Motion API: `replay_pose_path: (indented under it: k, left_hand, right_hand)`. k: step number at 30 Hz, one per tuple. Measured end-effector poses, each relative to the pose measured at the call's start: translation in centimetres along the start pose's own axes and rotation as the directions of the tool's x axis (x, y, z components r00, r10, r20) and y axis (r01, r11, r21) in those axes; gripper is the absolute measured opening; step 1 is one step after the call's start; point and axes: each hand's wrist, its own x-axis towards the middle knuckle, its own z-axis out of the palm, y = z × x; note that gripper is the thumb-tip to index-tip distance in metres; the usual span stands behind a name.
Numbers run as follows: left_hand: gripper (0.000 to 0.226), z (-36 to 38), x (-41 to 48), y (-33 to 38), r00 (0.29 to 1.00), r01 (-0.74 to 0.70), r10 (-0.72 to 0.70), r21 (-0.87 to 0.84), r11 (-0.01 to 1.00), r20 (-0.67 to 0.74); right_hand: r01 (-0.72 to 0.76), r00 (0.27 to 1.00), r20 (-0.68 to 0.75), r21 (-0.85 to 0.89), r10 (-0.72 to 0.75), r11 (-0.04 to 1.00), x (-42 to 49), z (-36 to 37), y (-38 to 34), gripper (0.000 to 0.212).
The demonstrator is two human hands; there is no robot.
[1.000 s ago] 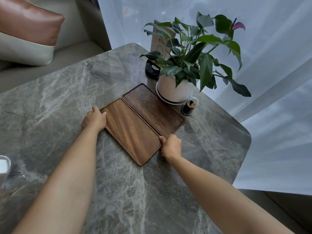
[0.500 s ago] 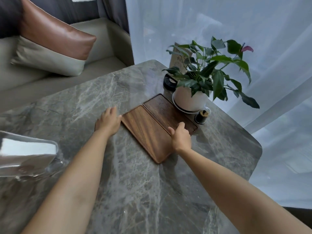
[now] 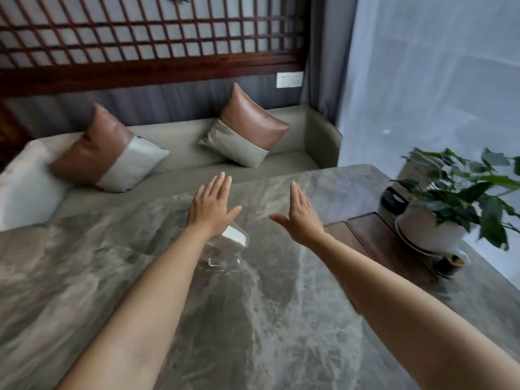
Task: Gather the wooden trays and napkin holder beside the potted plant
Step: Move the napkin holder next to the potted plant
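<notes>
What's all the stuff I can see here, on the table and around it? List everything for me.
Wooden trays: two, dark brown, side by side on the table next to the plant pot.
Potted plant: one, green leaves in a white pot, at the table's right edge.
Napkin holder: one, clear with white napkins, mid-table, partly hidden under the left wrist.
Small dark jar: one, in front of the pot.
Black round object: one, behind the pot; too blurred to identify.
Table: one, grey marble.
Sofa: one, grey-green, behind the table.
Cushions: two, brown and grey, on the sofa.
Curtain: sheer white, right.
Left hand: open, flat, above the holder.
Right hand: open, empty.
</notes>
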Motion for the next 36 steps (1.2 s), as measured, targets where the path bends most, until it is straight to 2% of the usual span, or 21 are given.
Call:
replay_pose_path:
  k: [3, 6, 10, 13, 20, 23, 29, 36]
  left_hand:
    - [0.086, -0.7, -2.1, -4.8, 0.986, 0.117, -0.119, 0.027, 0.993, 0.113]
    - [0.102, 0.2, -4.0, -8.2, 0.944, 0.215, -0.217, 0.036, 0.976, 0.250]
    - [0.113, 2.2, -5.0, -10.6, 0.891, 0.315, -0.297, 0.004, 0.949, 0.343]
    - [0.115, 3.6, -4.4, -11.6, 0.865, 0.349, -0.306, -0.038, 0.936, 0.397]
    - [0.112, 6.5, -0.7, -12.0, 0.882, 0.310, -0.213, -0.177, 0.934, 0.421]
    - [0.104, 7.8, 0.1, -12.4, 0.891, 0.292, -0.175, -0.233, 0.927, 0.420]
    - [0.066, 8.3, 0.7, -12.5, 0.899, 0.297, -0.144, -0.334, 0.895, 0.413]
    - [0.054, 6.7, 0.3, -10.1, 0.893, 0.258, -0.067, -0.382, 0.887, 0.446]
  right_hand:
    - [0.056, 0.996, 0.068, 0.020, -0.057, 0.998, 0.4, 2.0, -3.1, 0.090]
    - [0.080, 0.987, 0.140, 0.023, -0.083, 0.997, 0.5, 4.3, -4.9, 0.094]
    - [0.065, 0.971, 0.229, -0.007, -0.062, 0.998, 0.5, 6.9, -5.4, 0.101]
    - [0.017, 0.966, 0.259, -0.019, -0.012, 1.000, 0.6, 8.3, -5.2, 0.106]
    - [-0.099, 0.955, 0.281, -0.004, 0.096, 0.995, 2.0, 10.7, -4.1, 0.102]
    - [-0.148, 0.957, 0.258, 0.045, 0.132, 0.988, 2.4, 11.5, -4.2, 0.093]
    - [-0.203, 0.967, 0.182, 0.122, 0.179, 0.972, 2.5, 12.8, -4.4, 0.063]
    - [-0.205, 0.974, 0.138, 0.186, 0.181, 0.961, 0.3, 11.0, -3.2, 0.064]
